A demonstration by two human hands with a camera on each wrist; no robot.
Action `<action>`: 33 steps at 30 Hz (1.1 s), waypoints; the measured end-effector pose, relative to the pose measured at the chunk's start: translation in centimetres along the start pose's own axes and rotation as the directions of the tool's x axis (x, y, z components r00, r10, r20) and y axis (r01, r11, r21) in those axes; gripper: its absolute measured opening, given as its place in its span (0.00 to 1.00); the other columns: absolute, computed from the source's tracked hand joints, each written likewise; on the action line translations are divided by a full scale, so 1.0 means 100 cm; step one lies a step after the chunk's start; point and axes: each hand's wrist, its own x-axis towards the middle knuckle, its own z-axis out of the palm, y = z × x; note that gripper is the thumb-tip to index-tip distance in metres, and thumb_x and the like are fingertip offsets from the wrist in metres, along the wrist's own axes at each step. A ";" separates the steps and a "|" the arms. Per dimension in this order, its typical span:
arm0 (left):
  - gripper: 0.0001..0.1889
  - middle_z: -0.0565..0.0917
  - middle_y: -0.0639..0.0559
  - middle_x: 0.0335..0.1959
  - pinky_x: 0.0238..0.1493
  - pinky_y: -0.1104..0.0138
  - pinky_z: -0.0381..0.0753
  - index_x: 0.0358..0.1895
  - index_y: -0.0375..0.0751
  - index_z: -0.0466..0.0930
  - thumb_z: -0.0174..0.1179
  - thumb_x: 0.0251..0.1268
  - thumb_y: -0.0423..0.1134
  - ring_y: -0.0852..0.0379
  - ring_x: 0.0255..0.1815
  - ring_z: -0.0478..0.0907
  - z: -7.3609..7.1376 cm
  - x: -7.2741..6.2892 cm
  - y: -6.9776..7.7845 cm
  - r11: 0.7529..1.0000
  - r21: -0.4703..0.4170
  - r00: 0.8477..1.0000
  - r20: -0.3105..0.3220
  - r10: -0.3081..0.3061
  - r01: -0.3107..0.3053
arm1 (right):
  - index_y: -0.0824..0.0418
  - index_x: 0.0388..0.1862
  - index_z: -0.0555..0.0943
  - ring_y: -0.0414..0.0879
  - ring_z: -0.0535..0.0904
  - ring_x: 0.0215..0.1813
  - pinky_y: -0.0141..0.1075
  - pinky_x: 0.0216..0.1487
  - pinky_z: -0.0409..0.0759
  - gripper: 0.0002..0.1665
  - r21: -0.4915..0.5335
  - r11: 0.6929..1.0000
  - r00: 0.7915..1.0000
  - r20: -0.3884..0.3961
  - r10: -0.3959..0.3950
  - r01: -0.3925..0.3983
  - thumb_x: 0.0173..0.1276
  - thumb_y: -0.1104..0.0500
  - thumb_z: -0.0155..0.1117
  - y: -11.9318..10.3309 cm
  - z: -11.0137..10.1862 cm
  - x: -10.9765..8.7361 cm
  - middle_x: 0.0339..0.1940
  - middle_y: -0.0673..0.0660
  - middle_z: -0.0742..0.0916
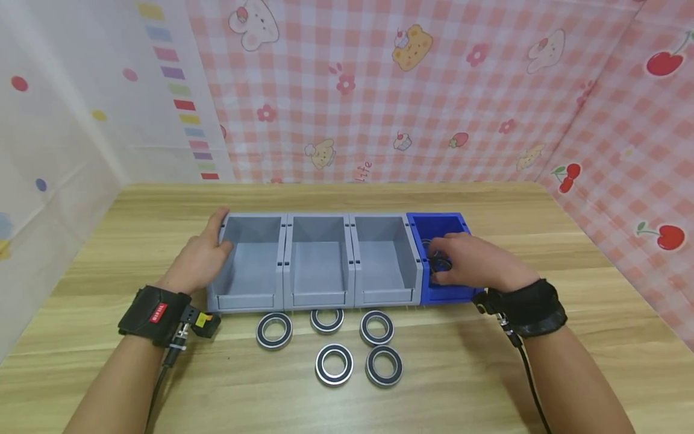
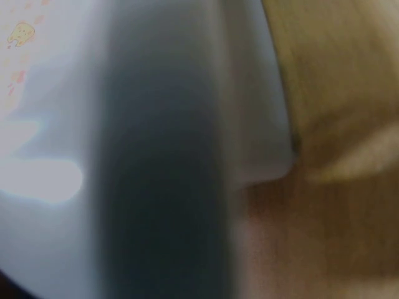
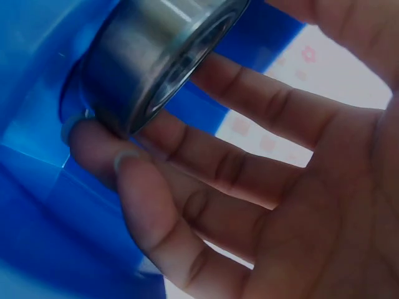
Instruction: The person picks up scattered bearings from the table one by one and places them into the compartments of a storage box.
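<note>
My left hand [image 1: 196, 259] grips the outer side wall of the leftmost grey bin [image 1: 245, 301], its thumb over the rim. In the left wrist view, a blurred grey surface fills much of the picture and that hand is not clear. Over at the right end, my right hand [image 1: 479, 260] reaches inside the blue bin [image 1: 447, 295] and holds a ball bearing [image 3: 146, 59] with its fingers. The bearing is tilted close to the blue wall in the right wrist view. Partly behind the fingers, another dark ring shows in that bin.
Two more grey bins, a middle one [image 1: 318, 299] and a right one [image 1: 387, 296], stand in the row. Several bearings, one of them a ring [image 1: 334, 365], lie flat on the wooden table [image 1: 228, 392] before the bins. Patterned cloth [image 1: 347, 114] hangs behind.
</note>
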 end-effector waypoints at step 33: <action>0.34 0.65 0.47 0.20 0.19 0.62 0.63 0.77 0.41 0.33 0.38 0.72 0.36 0.54 0.16 0.62 0.000 0.000 -0.001 1.000 -0.017 1.000 0.005 -0.015 0.015 | 0.66 0.51 0.76 0.47 0.75 0.32 0.42 0.37 0.75 0.23 0.002 0.991 0.977 0.171 0.129 -0.131 0.56 0.60 0.67 -0.002 0.013 0.018 0.30 0.53 0.79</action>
